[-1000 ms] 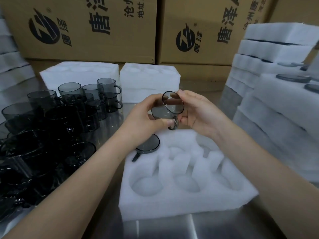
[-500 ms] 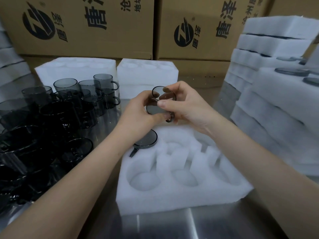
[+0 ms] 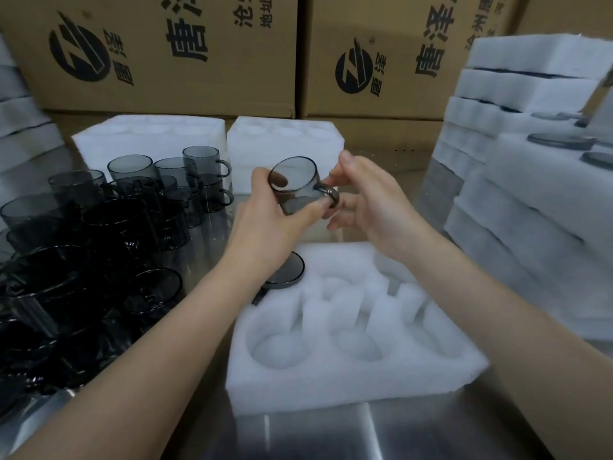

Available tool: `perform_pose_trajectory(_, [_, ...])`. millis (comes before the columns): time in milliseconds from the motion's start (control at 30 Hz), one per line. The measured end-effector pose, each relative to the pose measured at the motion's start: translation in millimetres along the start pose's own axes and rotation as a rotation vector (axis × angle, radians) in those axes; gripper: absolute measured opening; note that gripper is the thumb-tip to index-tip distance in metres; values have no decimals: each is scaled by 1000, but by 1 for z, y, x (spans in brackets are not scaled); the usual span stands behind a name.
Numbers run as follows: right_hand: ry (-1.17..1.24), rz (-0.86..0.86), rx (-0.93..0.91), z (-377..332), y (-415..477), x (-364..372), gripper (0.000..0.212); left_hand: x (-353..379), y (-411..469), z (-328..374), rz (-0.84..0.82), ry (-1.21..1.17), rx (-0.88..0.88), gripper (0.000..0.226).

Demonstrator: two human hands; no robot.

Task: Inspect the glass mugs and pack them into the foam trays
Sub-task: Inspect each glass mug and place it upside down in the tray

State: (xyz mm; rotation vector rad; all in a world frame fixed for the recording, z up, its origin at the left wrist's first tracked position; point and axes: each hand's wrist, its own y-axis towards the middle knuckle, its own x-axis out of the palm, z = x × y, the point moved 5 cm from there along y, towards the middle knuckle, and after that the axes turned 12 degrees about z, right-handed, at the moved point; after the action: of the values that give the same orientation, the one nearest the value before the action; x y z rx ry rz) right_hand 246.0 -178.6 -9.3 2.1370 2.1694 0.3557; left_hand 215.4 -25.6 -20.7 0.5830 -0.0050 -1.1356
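A smoky grey glass mug (image 3: 295, 184) is held tilted in the air above the white foam tray (image 3: 348, 376), its mouth turned toward me. My left hand (image 3: 268, 220) grips the mug's body, thumb across its lower side. My right hand (image 3: 368, 197) pinches the handle on the mug's right. One mug (image 3: 287, 272) sits upside down in the tray's far left pocket, partly hidden by my left wrist. The tray's other pockets hold nothing.
Many grey mugs (image 3: 99, 244) crowd the steel table (image 3: 414, 429) on the left, some stacked. Two foam blocks (image 3: 285, 141) stand behind them. Stacked foam trays (image 3: 530, 180) rise on the right. Printed cardboard boxes (image 3: 159, 54) wall off the back.
The mug has been turned in both hands, its handle swinging from below to the right side. My right hand shifted from the mug's rim to its handle.
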Motion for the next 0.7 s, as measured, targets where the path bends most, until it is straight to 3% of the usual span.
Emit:
perform_pose_trajectory(200, [-217, -147, -36, 7, -6, 11, 15, -5, 3, -5, 104, 34, 21, 59])
perform_pose_trajectory(433, [-137, -98, 38, 6, -2, 6, 34, -2, -2, 3, 20, 10, 109, 62])
perform_pose_trajectory(567, [-156, -36, 21, 8, 0, 5, 39, -5, 0, 6, 105, 28, 154, 48])
perform_pose_trajectory(700, [-145, -104, -4, 7, -3, 8, 40, -5, 1, 9, 121, 17, 158, 50])
